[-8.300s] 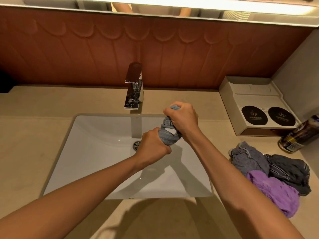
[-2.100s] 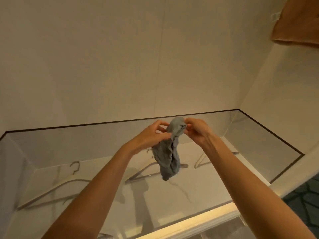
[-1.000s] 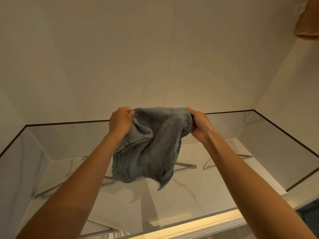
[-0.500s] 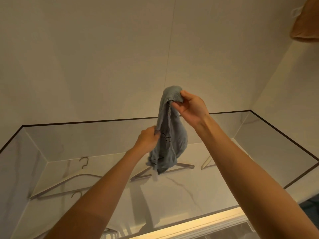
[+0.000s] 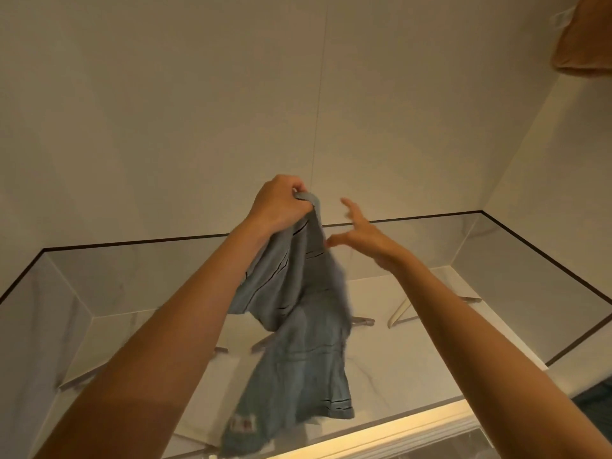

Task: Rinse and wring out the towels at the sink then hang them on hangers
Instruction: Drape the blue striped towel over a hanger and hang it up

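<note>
A grey-blue towel [image 5: 298, 342] with thin dark stripes and a white label near its lower edge hangs unfolded over a marble shelf [image 5: 414, 369]. My left hand [image 5: 280, 205] is shut on its top corner at chest height. My right hand [image 5: 361, 231] is just right of the towel's upper edge, fingers spread and blurred, holding nothing. Pale hangers [image 5: 407, 309] lie flat on the shelf behind the towel; one hanger [image 5: 79, 379] lies at the left, partly hidden by my left arm.
The shelf sits in a recessed niche with a dark trim line [image 5: 132, 244] and plain pale walls behind. An orange-brown cloth [image 5: 586, 38] hangs at the top right corner. A lit strip [image 5: 397, 432] runs along the shelf's front edge.
My right hand has let go of the towel and opened. My left hand rose to the top corner, and the towel dropped open to hang long.
</note>
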A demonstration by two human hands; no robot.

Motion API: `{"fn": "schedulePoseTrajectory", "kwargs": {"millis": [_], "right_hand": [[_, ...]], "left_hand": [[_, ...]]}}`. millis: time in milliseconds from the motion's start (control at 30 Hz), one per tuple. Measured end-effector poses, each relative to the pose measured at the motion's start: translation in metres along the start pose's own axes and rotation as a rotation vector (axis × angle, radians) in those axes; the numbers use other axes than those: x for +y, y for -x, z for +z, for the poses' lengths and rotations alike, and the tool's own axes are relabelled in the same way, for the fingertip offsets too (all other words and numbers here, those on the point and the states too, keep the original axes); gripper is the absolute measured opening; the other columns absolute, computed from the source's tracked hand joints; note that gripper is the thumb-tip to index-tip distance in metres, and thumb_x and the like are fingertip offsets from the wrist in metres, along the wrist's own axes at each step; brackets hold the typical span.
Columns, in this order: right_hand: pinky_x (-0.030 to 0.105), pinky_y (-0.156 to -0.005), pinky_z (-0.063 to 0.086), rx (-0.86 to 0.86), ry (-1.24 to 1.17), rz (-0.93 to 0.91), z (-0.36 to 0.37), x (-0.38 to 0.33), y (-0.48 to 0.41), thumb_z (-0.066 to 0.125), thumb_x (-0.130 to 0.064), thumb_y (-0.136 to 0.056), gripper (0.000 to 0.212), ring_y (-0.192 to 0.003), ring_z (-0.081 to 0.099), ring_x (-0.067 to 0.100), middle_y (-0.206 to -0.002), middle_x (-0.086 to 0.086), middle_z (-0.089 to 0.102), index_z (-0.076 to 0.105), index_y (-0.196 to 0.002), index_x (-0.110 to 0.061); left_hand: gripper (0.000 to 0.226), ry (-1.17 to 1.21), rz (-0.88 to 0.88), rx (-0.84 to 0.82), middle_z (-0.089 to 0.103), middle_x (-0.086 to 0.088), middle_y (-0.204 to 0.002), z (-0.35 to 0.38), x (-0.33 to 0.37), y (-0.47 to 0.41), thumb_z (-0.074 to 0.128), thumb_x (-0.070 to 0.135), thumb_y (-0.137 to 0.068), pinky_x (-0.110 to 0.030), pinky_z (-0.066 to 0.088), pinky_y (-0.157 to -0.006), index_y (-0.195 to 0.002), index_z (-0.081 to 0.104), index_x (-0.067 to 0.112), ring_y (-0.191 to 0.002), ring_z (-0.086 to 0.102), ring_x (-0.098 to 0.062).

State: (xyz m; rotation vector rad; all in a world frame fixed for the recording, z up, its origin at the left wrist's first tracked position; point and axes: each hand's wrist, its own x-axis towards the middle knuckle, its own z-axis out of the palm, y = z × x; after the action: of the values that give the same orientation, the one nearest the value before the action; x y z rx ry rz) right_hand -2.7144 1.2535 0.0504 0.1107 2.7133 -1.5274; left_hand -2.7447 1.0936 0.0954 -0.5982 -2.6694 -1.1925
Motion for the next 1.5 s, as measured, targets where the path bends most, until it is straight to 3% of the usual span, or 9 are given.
{"fn": "schedulePoseTrajectory", "kwargs": {"millis": [100,200,333,600,833,1000,1167,1333,1500], "right_hand": [[0.040,-0.107,0.037,-0.323,-0.186,-0.060,0.014,-0.013,0.002,0.063,-0.009,-0.084,0.047,-0.117,0.051,0.022,-0.125,0.006,0.055,0.047,-0.128,-0.015],[0.030,-0.083,0.050,-0.210,-0.315,-0.033,0.027,-0.017,-0.001,0.053,-0.013,-0.093,0.015,-0.089,0.060,0.017,-0.095,0.003,0.064,0.059,-0.106,-0.010],[0.023,-0.076,0.049,-0.108,-0.615,0.011,0.026,-0.007,-0.014,0.035,-0.003,-0.098,0.029,-0.085,0.059,0.014,-0.094,0.004,0.062,0.055,-0.119,-0.007],[0.034,-0.087,0.049,-0.163,-0.932,0.076,0.012,0.007,-0.029,0.037,-0.004,-0.097,0.024,-0.095,0.061,0.026,-0.104,0.016,0.063,0.056,-0.111,0.003],[0.029,-0.074,0.049,-0.095,-0.483,0.161,-0.022,0.048,-0.042,0.056,-0.011,-0.087,0.013,-0.091,0.057,0.021,-0.108,0.013,0.060,0.060,-0.100,-0.012],[0.030,-0.096,0.038,-0.406,-0.096,0.199,0.009,0.067,-0.061,0.072,-0.017,-0.079,0.092,-0.137,0.030,0.027,-0.151,0.008,0.024,0.013,-0.148,-0.029],[0.031,-0.088,0.052,-0.457,-0.421,0.169,0.058,0.078,-0.085,0.059,-0.018,-0.090,0.030,-0.105,0.060,0.021,-0.119,0.007,0.061,0.054,-0.119,-0.017],[0.036,-0.080,0.053,-0.276,-0.823,0.401,0.078,0.101,-0.117,0.050,-0.016,-0.094,0.031,-0.092,0.063,0.021,-0.105,0.008,0.065,0.055,-0.124,-0.008],[0.035,-0.075,0.052,-0.281,-1.070,0.580,0.098,0.129,-0.138,0.038,-0.026,-0.090,0.035,-0.091,0.060,0.024,-0.107,0.012,0.063,0.058,-0.111,-0.007]], "left_hand": [[0.029,-0.026,0.065,-0.172,0.059,0.000,-0.084,-0.004,0.015,-0.004,0.052,-0.003,-0.078,-0.014,0.037,-0.060,-0.092,0.068,0.016,-0.075,0.052,-0.010],[0.048,0.094,0.007,-0.224,0.054,-0.003,-0.104,0.001,0.003,-0.001,0.048,-0.009,-0.078,-0.020,0.039,-0.077,-0.118,0.059,0.014,-0.095,0.049,-0.013],[0.052,0.244,-0.241,-0.095,0.051,-0.006,-0.119,0.005,-0.039,0.004,0.051,-0.006,-0.080,-0.029,0.042,-0.083,-0.129,0.046,0.013,-0.105,0.047,-0.016],[0.058,0.313,-0.450,-0.452,0.054,-0.006,-0.125,0.077,-0.080,0.043,0.069,0.029,-0.082,-0.031,0.046,-0.086,-0.130,0.040,0.017,-0.108,0.053,-0.020],[0.004,0.300,-0.328,-0.082,0.058,-0.003,-0.079,0.063,-0.092,0.013,0.060,0.010,-0.087,-0.019,0.040,-0.062,-0.084,0.061,0.012,-0.076,0.053,-0.014],[0.009,0.212,-0.203,-0.103,0.057,-0.003,-0.074,0.070,-0.078,-0.019,0.063,0.011,-0.082,-0.022,0.036,-0.060,-0.087,0.067,0.005,-0.067,0.046,-0.009],[0.008,0.194,-0.268,-0.244,0.052,-0.005,-0.074,0.075,-0.086,-0.052,0.062,0.014,-0.078,-0.027,0.036,-0.062,-0.084,0.062,0.009,-0.071,0.046,-0.016],[0.061,0.120,-0.576,-0.196,0.042,-0.008,-0.130,0.087,-0.146,-0.068,0.057,0.007,-0.079,-0.035,0.041,-0.087,-0.135,0.036,0.015,-0.117,0.045,-0.027],[0.088,0.414,-0.770,-0.692,0.041,-0.006,-0.136,0.124,-0.192,-0.041,0.064,0.005,-0.069,-0.039,0.043,-0.091,-0.144,0.023,0.023,-0.122,0.041,-0.026]]}}
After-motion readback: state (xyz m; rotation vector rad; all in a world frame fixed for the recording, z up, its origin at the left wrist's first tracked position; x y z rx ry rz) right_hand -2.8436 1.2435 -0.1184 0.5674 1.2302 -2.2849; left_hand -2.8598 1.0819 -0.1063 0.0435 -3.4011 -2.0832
